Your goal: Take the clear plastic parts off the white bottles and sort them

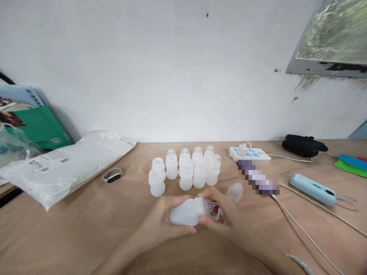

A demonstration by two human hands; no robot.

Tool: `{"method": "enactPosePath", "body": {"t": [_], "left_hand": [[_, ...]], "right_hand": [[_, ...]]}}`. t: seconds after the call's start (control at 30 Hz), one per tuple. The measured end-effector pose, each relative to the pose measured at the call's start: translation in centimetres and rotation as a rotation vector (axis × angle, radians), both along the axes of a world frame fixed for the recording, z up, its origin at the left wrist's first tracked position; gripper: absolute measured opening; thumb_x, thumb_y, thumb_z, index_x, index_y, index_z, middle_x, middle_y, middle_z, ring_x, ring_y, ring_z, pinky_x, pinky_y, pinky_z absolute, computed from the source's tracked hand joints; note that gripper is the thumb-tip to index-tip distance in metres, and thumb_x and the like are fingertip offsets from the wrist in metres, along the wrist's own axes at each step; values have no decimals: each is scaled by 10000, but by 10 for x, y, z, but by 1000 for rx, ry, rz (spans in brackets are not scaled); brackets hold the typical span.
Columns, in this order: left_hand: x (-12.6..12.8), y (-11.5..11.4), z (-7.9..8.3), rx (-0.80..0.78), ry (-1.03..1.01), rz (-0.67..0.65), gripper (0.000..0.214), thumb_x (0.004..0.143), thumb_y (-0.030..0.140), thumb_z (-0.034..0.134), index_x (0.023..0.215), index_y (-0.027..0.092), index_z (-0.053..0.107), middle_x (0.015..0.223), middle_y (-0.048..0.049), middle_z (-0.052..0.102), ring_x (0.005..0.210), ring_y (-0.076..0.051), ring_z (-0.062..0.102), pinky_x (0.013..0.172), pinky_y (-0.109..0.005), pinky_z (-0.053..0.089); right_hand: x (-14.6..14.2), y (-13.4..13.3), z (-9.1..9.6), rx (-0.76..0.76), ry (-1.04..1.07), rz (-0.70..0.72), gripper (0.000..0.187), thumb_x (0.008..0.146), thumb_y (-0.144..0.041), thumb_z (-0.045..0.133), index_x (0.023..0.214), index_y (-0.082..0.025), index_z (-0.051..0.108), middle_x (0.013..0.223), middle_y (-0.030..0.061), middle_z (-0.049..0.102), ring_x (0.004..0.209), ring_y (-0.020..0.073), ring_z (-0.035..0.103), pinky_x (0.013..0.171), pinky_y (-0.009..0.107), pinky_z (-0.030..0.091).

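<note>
My left hand (159,225) grips the body of a white squeeze bottle (186,211) that lies on its side just above the wooden table (86,229). My right hand (229,221) pinches a small part at the bottle's neck (210,208); what that part is I cannot tell. A loose clear dome cap (235,191) stands on the table just beyond my right fingers. Behind it, several more white bottles (186,170) stand upright in a cluster, most with clear caps on.
A large white plastic bag (65,168) lies at left, with a wristband (112,175) beside it. At right are a white power strip (249,153), cables (304,229), a light-blue device (312,189), a black object (302,145) and green and blue items (351,165).
</note>
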State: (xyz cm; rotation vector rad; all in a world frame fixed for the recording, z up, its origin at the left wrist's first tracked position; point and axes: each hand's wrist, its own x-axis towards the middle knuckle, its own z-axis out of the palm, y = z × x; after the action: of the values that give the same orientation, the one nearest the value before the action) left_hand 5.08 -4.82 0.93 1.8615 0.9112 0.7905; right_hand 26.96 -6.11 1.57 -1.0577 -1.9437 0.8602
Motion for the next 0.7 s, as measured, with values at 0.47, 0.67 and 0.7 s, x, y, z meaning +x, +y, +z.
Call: {"method": "enactPosePath", "body": {"t": [0.47,0.67,0.7], "left_hand": [[-3,4,6,137,216,135,541,697,381,848,1208,255,723,1180,-74,755,1035,-349,671,931,-445,493],[-4,4,4,99,182,121,565,689,384,856,1218,275,691,1217,-66,731,1063,-347,647,957,-456,468],[-5,4,3,77,147,122,566,695,376,854,1222,272,678,1232,-70,716,1094,-347,631,974,-456,457]], "right_hand": [[10,-1,10,-25,-71,103,631,853,-258,707,1408,-327,416,1338,62,552,1164,230,566,807,311,561],[12,4,0,100,-183,66,256,952,-282,595,1207,-261,592,1060,51,690,908,205,664,774,339,574],[12,5,-1,189,-180,85,298,954,-262,588,1251,-266,573,1117,62,681,968,213,662,814,348,574]]}}
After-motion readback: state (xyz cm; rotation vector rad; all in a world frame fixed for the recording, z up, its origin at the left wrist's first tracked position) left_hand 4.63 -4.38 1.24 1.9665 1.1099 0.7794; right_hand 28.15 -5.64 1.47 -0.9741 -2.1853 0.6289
